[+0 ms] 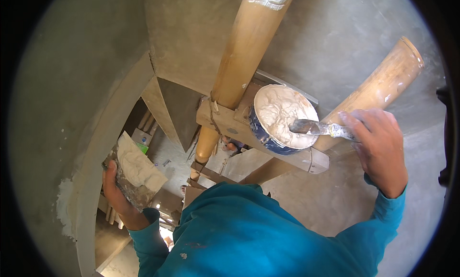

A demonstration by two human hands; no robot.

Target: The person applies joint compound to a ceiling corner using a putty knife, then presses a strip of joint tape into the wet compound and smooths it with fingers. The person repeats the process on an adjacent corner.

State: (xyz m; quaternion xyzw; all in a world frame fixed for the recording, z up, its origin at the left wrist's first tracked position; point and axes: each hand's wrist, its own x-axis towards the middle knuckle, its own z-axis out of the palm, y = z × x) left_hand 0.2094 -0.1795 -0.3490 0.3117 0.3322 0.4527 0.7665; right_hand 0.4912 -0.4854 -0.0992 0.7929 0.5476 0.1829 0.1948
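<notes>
My right hand (381, 145) is closed round the handle of a small trowel (310, 127). Its metal blade dips into pale, creamy plaster (280, 111) that fills a dark blue bucket (261, 132) with a whitish rim. On the left, my left hand (115, 188) grips a flat plastering board (127, 183), held tilted away from the bucket. A thick layer of the same plaster (136, 162) covers much of the board's face. The grip under the board is mostly hidden.
The bucket stands on a wooden beam (316, 162) tied to an upright bamboo pole (237, 61). Another bamboo pole (383, 87) slants up at the right. A curved wall edge (91, 147) runs along the left. Far below, a person's hand (231, 146) and floor show.
</notes>
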